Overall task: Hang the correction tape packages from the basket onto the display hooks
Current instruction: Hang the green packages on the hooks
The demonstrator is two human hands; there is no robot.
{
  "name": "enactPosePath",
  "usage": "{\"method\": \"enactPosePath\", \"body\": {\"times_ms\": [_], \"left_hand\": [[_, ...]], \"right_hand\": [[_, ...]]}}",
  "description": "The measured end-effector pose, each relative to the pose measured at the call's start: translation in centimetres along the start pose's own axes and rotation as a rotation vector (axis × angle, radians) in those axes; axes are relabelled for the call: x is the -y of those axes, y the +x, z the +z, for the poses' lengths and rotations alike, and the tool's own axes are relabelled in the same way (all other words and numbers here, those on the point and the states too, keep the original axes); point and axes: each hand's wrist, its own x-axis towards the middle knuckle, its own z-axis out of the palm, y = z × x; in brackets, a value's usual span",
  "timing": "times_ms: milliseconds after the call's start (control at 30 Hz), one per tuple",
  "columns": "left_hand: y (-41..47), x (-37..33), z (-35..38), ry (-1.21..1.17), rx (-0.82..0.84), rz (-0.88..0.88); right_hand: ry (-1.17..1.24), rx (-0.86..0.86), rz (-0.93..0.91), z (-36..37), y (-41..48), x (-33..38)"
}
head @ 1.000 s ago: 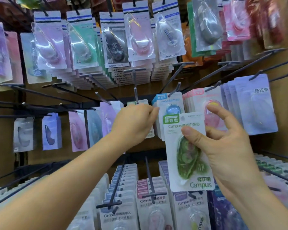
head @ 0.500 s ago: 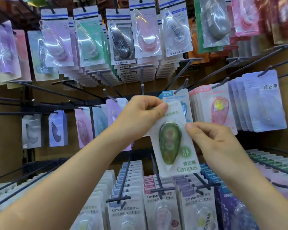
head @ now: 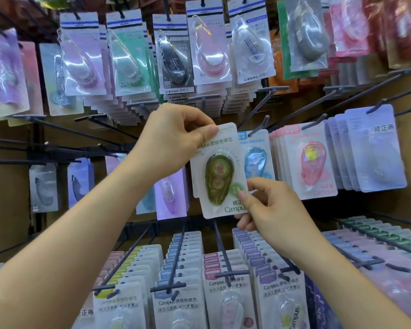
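A white Campus package with a green correction tape is held up against the middle row of the display. My left hand pinches its top edge and covers the hanging hole. My right hand grips its lower right corner between thumb and fingers. A second card edge shows just behind it. The hook under the package is hidden by my left hand. The basket is out of view.
Black display hooks stick out toward me across the wall. A blue tape package and a pink one hang right of the held one. Rows of Campus packages fill the hooks below; Mono Air packs hang above.
The green package moved left and up from my right hand's open grip to the middle row. My left hand took hold of its top; my right hand slid down to its lower corner.
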Motion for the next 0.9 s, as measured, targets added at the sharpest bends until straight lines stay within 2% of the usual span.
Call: {"method": "enactPosePath", "body": {"times_ms": [233, 333, 467, 633, 900], "left_hand": [[0.4, 0.6, 0.7, 0.222, -0.18, 0.154], [0.6, 0.7, 0.6, 0.237, -0.222, 0.142], [1.0, 0.4, 0.7, 0.104, -0.137, -0.033], [1.4, 0.3, 0.6, -0.347, -0.037, -0.321], [1.7, -0.5, 2.0, -0.594, -0.001, -0.614]], "right_hand": [[0.112, -0.016, 0.033, 1.0, 0.9, 0.7], [0.115, -0.014, 0.024, 1.0, 1.0, 1.0], [0.099, -0.001, 0.035, 1.0, 0.8, 1.1], [0.111, 0.044, 0.058, 1.1, 0.9, 1.1], [0.167, 0.066, 0.113, 1.6, 0.4, 2.1]]}}
